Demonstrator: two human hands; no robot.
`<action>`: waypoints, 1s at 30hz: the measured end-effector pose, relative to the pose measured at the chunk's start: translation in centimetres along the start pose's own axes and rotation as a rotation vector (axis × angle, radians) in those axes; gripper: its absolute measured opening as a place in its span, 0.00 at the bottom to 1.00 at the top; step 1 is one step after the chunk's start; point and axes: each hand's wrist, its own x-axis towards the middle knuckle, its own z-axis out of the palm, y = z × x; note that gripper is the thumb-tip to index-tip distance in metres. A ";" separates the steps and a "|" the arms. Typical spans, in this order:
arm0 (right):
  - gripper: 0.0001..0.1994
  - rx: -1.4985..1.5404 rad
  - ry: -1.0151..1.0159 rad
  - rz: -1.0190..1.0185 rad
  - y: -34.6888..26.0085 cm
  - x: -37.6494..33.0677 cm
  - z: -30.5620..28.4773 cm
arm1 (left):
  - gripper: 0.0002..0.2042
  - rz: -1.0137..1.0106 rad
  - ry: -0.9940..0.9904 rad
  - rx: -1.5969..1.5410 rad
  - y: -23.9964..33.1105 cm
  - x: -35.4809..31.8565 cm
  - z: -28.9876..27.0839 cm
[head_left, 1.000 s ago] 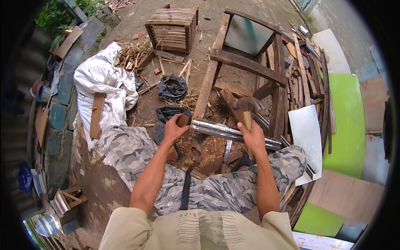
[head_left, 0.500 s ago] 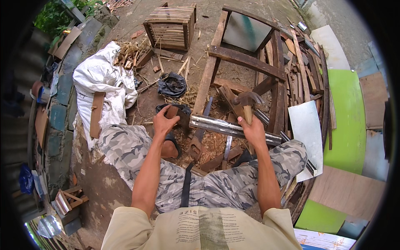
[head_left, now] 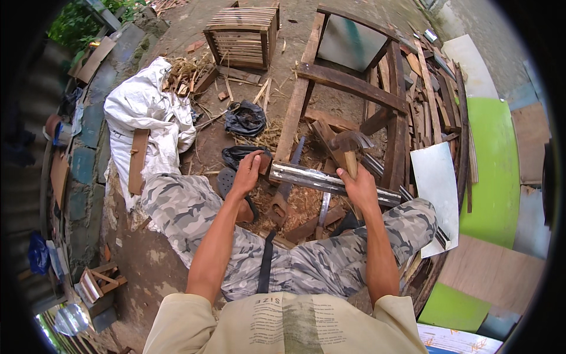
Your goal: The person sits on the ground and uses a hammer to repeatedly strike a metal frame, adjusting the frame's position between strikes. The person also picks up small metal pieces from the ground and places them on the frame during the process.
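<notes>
My right hand [head_left: 359, 187] is closed round the wooden handle of a claw hammer [head_left: 350, 154], its metal head up and its claw toward the right. My left hand [head_left: 246, 172] is closed on a small brown wood block [head_left: 265, 164], close to the left end of a silver-and-white streaked bar [head_left: 321, 179]. Whether block and bar touch, I cannot tell. The bar lies across the near end of a dark wooden frame [head_left: 351, 88], which rests on the ground between my knees. Below the bar is a handsaw [head_left: 279, 207] with a wooden handle, beside a long metal blade [head_left: 322, 213].
A slatted wooden crate [head_left: 243, 44] stands at the far side. Black plastic bags [head_left: 244, 119] and a white sack [head_left: 141, 106] lie to the left. Scrap wood [head_left: 429, 94] is piled at right, near a pale sheet [head_left: 434, 197] and green boards [head_left: 488, 171]. Shavings cover the ground.
My left hand has moved right with the wood block, from apart to beside the bar's left end. My right hand and the hammer have barely moved.
</notes>
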 end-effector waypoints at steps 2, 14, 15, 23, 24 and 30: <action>0.26 0.035 -0.110 0.025 -0.8 -0.4 -0.4 | 0.16 -0.089 -0.059 -0.207 -0.9 0.1 1.0; 0.28 -0.361 -0.287 -0.371 -0.6 -0.7 0.8 | 0.17 -0.126 0.008 -0.487 -0.3 0.5 3.4; 0.28 -0.362 -0.295 -0.378 -0.5 -0.7 0.8 | 0.17 -0.118 0.015 -0.508 -0.2 0.4 3.7; 0.28 -0.401 -0.328 -0.387 -0.9 -0.8 -0.3 | 0.19 -0.144 -0.075 -0.473 0.5 -0.4 3.9; 0.29 -0.400 -0.325 -0.381 -1.0 -1.0 -0.6 | 0.18 -0.151 -0.103 -0.456 0.4 -0.4 3.9; 0.30 -0.371 -0.287 -0.422 -0.4 -1.4 -1.7 | 0.20 -0.093 -0.139 -0.273 -2.3 -0.1 4.3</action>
